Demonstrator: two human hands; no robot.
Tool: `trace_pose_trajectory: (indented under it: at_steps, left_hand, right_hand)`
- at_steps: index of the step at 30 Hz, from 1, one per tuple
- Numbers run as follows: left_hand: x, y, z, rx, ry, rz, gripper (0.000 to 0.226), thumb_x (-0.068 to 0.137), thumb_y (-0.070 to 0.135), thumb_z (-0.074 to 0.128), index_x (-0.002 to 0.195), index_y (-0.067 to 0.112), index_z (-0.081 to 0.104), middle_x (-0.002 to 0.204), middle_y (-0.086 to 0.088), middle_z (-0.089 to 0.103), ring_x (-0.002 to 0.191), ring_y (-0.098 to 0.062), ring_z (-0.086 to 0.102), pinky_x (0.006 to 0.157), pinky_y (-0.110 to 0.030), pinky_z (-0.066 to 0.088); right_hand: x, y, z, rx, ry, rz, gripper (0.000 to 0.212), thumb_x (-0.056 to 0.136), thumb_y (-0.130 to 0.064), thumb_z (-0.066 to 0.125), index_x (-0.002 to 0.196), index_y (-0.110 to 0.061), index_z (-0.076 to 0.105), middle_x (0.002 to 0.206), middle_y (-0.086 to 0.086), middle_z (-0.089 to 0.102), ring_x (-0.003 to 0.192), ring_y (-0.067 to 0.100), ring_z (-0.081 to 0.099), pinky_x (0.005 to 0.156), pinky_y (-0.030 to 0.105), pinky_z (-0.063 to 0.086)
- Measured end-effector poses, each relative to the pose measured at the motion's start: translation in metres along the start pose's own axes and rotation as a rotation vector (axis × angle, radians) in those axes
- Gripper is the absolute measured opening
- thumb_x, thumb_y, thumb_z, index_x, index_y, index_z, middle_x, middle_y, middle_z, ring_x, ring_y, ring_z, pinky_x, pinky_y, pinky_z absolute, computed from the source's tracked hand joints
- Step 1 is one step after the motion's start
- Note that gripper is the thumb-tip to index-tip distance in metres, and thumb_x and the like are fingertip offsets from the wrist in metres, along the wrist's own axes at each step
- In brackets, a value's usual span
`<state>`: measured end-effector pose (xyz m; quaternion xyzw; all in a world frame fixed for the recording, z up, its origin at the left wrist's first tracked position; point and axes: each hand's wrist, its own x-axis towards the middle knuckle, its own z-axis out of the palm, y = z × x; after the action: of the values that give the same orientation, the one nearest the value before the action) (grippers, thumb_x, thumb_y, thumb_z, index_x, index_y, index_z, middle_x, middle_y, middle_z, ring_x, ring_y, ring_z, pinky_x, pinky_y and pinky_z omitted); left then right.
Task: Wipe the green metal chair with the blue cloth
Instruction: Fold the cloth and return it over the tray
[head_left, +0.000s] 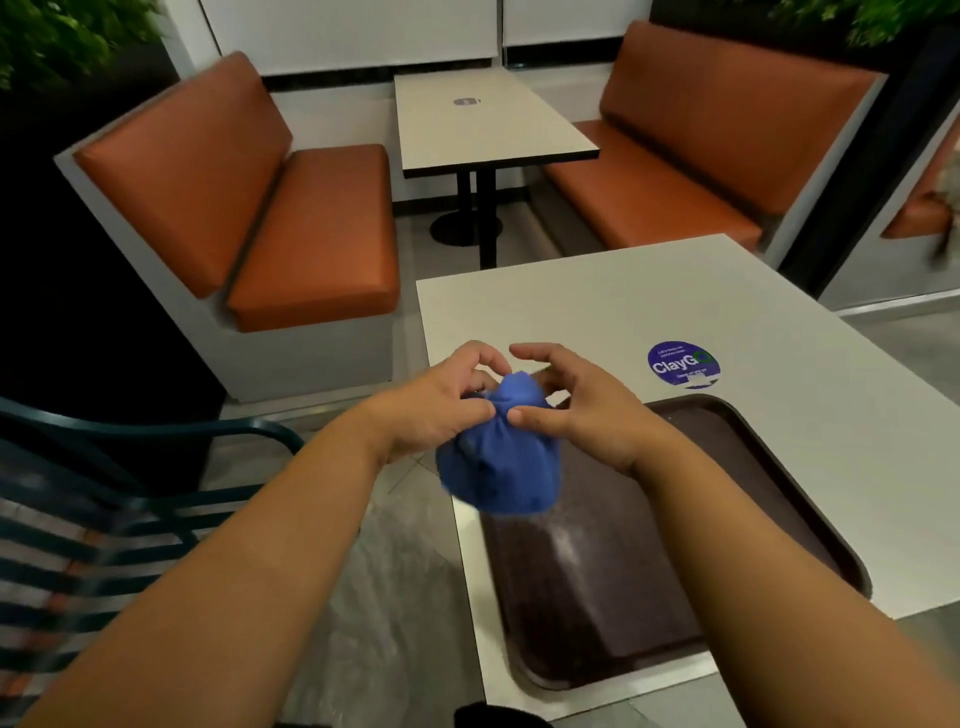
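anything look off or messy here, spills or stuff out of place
Nothing looks spilled or broken. The one oddity is the dark brown tray, which sits skewed on the white table, its near corner jutting past the edge. Both hands pinch the bunched blue cloth above it.

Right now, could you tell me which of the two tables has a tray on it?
The near table, beside the hands, bearing the brown tray; the far table between the orange benches has none.

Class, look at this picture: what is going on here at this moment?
A person holds a bunched blue cloth in both hands, the left hand and right hand pinching its top, above the near edge of a brown tray on a white table. The green metal chair stands to the left, not yet touched.
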<state>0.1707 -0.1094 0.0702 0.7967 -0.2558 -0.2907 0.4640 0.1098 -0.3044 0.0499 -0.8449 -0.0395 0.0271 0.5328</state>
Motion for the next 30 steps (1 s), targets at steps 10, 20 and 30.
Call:
trace_pose_trajectory:
  at_steps: [10, 20, 30]
  left_hand:
    - [0.017, -0.002, 0.007, 0.072, 0.079, -0.126, 0.022, 0.082, 0.03, 0.052, 0.101, 0.037, 0.06, 0.102, -0.01, 0.066, 0.101, -0.03, 0.061, 0.092, -0.051, 0.049]
    - [0.028, 0.0, 0.012, 0.098, 0.215, 0.091, 0.052, 0.07, 0.043, 0.079, 0.118, 0.037, 0.058, 0.133, 0.018, 0.049, 0.127, -0.008, 0.043, 0.106, -0.038, 0.036]
    - [0.045, 0.015, 0.023, -0.077, 0.216, 0.18, 0.011, 0.083, 0.025, 0.07, 0.082, 0.014, 0.068, 0.079, -0.008, 0.062, 0.076, -0.017, 0.055, 0.074, -0.038, 0.047]
  right_hand:
    - [0.008, -0.008, -0.016, -0.05, 0.126, -0.089, 0.01, 0.084, -0.028, 0.072, 0.088, -0.022, 0.065, 0.092, -0.006, 0.066, 0.087, 0.013, 0.062, 0.079, 0.036, 0.056]
    - [0.014, -0.02, -0.054, -0.014, -0.022, -0.115, 0.011, 0.085, -0.029, 0.072, 0.091, -0.023, 0.065, 0.092, -0.005, 0.067, 0.091, 0.02, 0.064, 0.085, 0.046, 0.055]
    - [0.009, 0.001, -0.063, -0.109, -0.133, 0.174, 0.04, 0.071, -0.046, 0.081, 0.099, -0.023, 0.064, 0.09, 0.001, 0.069, 0.08, 0.016, 0.064, 0.076, 0.035, 0.051]
